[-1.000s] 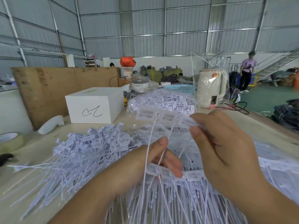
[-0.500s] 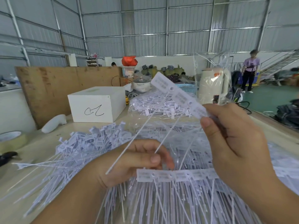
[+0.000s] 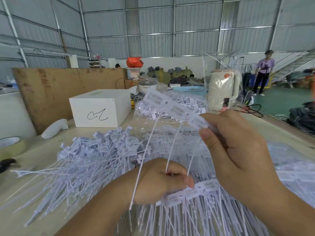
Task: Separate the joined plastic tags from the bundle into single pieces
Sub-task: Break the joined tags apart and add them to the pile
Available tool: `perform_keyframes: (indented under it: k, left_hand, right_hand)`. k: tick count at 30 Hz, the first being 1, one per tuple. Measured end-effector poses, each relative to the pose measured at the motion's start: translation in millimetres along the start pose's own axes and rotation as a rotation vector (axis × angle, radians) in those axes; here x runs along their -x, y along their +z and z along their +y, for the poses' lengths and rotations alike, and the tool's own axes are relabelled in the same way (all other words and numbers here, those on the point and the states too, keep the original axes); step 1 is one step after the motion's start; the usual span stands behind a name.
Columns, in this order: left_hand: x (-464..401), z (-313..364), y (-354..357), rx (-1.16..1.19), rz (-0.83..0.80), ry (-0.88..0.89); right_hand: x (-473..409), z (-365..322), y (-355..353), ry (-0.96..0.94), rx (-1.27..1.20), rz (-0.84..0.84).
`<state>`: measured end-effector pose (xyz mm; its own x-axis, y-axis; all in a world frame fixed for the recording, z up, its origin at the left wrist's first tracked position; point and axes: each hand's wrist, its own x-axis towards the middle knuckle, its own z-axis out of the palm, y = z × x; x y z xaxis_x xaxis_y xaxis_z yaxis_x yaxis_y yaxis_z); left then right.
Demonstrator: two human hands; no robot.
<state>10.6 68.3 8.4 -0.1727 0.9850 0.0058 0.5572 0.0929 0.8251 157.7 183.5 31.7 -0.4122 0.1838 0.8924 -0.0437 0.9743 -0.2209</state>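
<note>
Head view shows the right hand (image 3: 238,150) raised in front of the person, pinching the near end of a short strip of joined tags (image 3: 177,109) between thumb and fingers. That strip looks to be about 3 label heads wide and runs up and away to the left from the right hand, its long axis slanting toward the white box (image 3: 100,108). From each head a thin white tail hangs down and toward the person.

The left hand (image 3: 162,179) sits lower and nearer the body, fingers curled around the tails; at least 2 tails pass into its grip, while 1 runs past its wrist and hangs free. Just right of the left hand, a longer row of joined tags (image 3: 192,191) lies on the heap, and I cannot tell whether the left hand also holds it.

So the strip is stretched between the 2 hands, heads high and far, tails low and near. My guess is that the next pull has to go along the tails or twist across the row of heads, and the right hand is the one at the joints.

A loose pile of tags (image 3: 95,150) covers the surface (image 3: 34,167) to the left.
</note>
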Motion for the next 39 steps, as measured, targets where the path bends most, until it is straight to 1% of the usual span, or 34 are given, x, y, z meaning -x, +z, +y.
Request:
perform_keyframes:
  k: [2, 5, 7, 9, 10, 11, 12, 14, 15, 16, 17, 20, 22, 23, 25, 27, 29, 30, 32, 34, 35, 38, 39]
  left_hand:
    - [2, 2, -4, -0.072, 0.092, 0.038]
    - [4, 5, -6, 0.003, 0.196, 0.106]
    - [3, 5, -8, 0.049, 0.294, 0.155]
    - [3, 3, -13, 0.047, 0.406, 0.192]
    - [4, 3, -16, 0.049, 0.419, 0.204]
    - [6, 2, -19, 0.049, 0.392, 0.195]
    - [7, 0, -22, 0.037, 0.330, 0.167]
    - [10, -4, -28, -0.031, 0.168, 0.096]
    - [12, -5, -31, -0.056, 0.118, 0.082]
    - [14, -5, -35, -0.046, 0.108, 0.095]
    - [16, -4, -37, 0.003, 0.136, 0.103]
    - [17, 0, -36, 0.204, 0.365, 0.094]
    - [12, 10, -30, 0.276, 0.440, 0.073]
    - [8, 16, -26, 0.295, 0.444, 0.038]
    - [8, 19, -21, 0.359, 0.368, -0.001]
    - [3, 20, -18, 0.416, 0.309, -0.001]
    - [1, 24, -17, 0.472, 0.320, 0.011]
    - [1, 23, -18, 0.487, 0.324, 0.036]
    - [7, 17, -20, 0.511, 0.254, 0.159]
    - [13, 17, -21, 0.534, 0.205, 0.232]
    - [16, 18, -22, 0.511, 0.209, 0.230]
    - [17, 21, -17, 0.287, 0.263, 0.200]
    - [17, 22, -14, 0.263, 0.259, 0.201]
  right_hand:
    - [0, 3, -2, 0.023, 0.022, -0.002]
    - [2, 12, -4, 0.066, 0.081, -0.054]
    - [3, 18, -4, 0.092, 0.129, -0.090]
    - [4, 20, -3, 0.118, 0.173, -0.117]
    - [5, 20, -3, 0.129, 0.184, -0.130]
    - [5, 19, -3, 0.138, 0.183, -0.143]
    - [5, 18, -3, 0.149, 0.170, -0.155]
    - [5, 17, -4, 0.182, 0.117, -0.179]
    - [5, 17, -6, 0.205, 0.087, -0.190]
    - [4, 18, -8, 0.232, 0.053, -0.205]
    - [3, 18, -10, 0.257, 0.016, -0.233]
    - [1, 19, -15, 0.280, -0.067, -0.368]
    - [1, 19, -15, 0.296, -0.098, -0.437]
    - [1, 20, -15, 0.305, -0.112, -0.451]
    - [1, 21, -16, 0.318, -0.127, -0.464]
    - [1, 22, -18, 0.329, -0.144, -0.506]
    - [2, 22, -18, 0.330, -0.155, -0.567]
    - [2, 22, -18, 0.325, -0.154, -0.586]
    - [3, 22, -19, 0.312, -0.142, -0.605]
    - [3, 22, -19, 0.304, -0.131, -0.626]
    - [3, 22, -19, 0.299, -0.131, -0.639]
    - [6, 25, -16, 0.294, -0.142, -0.702]
    - [7, 27, -15, 0.291, -0.136, -0.739]
